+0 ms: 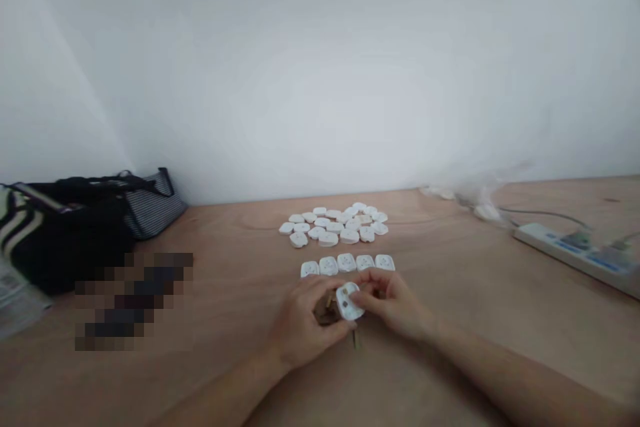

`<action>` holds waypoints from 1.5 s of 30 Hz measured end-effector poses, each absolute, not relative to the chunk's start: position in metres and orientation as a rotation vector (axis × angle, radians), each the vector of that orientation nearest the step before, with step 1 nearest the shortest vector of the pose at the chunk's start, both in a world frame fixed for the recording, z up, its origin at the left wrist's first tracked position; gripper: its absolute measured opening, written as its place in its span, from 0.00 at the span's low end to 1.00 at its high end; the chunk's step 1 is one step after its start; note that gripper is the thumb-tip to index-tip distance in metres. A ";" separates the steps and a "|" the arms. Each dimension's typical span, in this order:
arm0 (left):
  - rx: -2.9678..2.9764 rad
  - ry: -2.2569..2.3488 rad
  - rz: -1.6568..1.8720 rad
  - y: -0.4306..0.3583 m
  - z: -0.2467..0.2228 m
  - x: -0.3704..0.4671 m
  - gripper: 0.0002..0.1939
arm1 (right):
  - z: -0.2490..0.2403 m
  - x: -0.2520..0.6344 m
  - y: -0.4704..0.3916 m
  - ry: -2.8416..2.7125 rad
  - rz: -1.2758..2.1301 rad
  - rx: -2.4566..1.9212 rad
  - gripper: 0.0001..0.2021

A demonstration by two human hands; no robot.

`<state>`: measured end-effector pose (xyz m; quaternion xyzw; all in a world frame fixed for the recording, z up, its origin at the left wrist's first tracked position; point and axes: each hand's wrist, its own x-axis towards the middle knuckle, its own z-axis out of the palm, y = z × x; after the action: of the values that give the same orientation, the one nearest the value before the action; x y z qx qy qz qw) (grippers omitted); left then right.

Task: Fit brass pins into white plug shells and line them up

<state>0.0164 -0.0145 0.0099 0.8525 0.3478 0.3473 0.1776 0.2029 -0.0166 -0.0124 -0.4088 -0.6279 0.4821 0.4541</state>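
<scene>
My left hand (pixel 305 320) is curled around a small white plug housing (pixel 347 301), gripping it at its edge. Small metal-looking pieces show on the housing's face. My right hand (pixel 395 303) closes on the same housing from the right, its thumb lying on the face; whether a small part is under that thumb is hidden. Several brass-coloured pieces (pixel 327 307) lie behind the housing, partly covered by my left hand. A thin brass-coloured piece (pixel 355 339) shows just below the housing. Beyond my hands stands a row of several similar white housings (pixel 347 262).
Farther back lies a loose cluster of white plug parts (pixel 334 228). A black bag (pixel 75 227) and a striped pouch (pixel 155 203) sit at the left, with a pixelated dark object (pixel 135 303) nearer. At the right are a white power strip (pixel 575 253) and clear plastic (pixel 480 197).
</scene>
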 end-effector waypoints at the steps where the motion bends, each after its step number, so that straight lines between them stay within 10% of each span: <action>1: 2.449 0.990 0.981 -0.016 0.010 0.017 0.23 | -0.013 0.202 -0.017 -1.554 1.169 -1.014 0.15; 23: 2.013 1.134 0.786 0.062 0.002 -0.070 0.27 | -0.016 0.208 -0.019 -1.595 0.947 -1.167 0.13; 45: 2.902 1.157 0.393 0.065 0.035 -0.032 0.30 | -0.014 0.213 -0.022 -1.747 0.752 -1.270 0.11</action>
<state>-0.0316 0.0650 0.0345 0.9216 0.3674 0.1248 -0.0037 0.2128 -0.0217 -0.0138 -0.5054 -0.6953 0.2992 0.4143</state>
